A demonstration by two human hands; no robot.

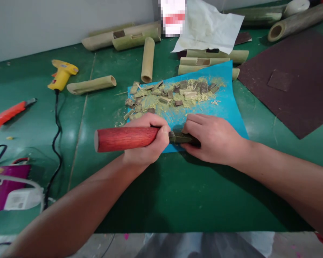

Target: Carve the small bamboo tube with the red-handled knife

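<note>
My left hand (150, 141) is closed round the narrow end of a red wooden handle (123, 139), whose thick end points left. To its right, my right hand (211, 138) is wrapped round a dark green piece (179, 137), which looks like a short bamboo length. The two meet near my left thumb; how they join is hidden by my fingers. Both hands are over the near edge of a blue sheet (235, 111). Just beyond them, brown chips (179, 103) and pale green shavings lie heaped on that sheet.
On the green table (177, 200) lie a yellow glue gun (62, 75) with a black cord, an orange cutter (9, 114), a purple and white device (12, 191) and a brown board (290, 82). Several bamboo pieces (148, 59) and a white cloth (208, 27) lie toward the back.
</note>
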